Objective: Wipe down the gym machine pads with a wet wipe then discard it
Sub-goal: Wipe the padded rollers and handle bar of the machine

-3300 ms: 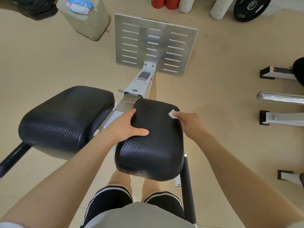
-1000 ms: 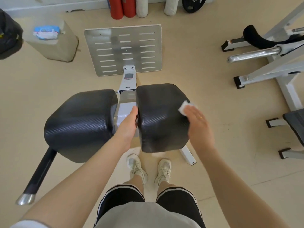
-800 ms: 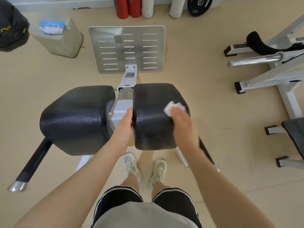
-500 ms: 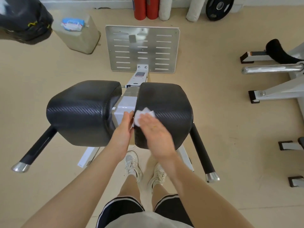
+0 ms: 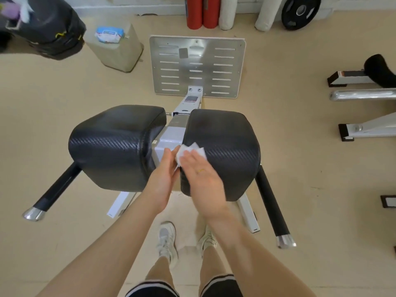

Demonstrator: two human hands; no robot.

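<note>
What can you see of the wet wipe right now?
The wet wipe is a small white, crumpled sheet lying on the inner front edge of the right pad. The right hand presses it flat with straight fingers, hiding its lower part. The left hand touches its left edge.

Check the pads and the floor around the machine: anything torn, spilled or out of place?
Nothing stands out. Both pads, left pad and right pad, look whole. The right hand presses the wipe flat on the right pad; the left hand rests at its inner edge. No spill shows on the floor.
</note>
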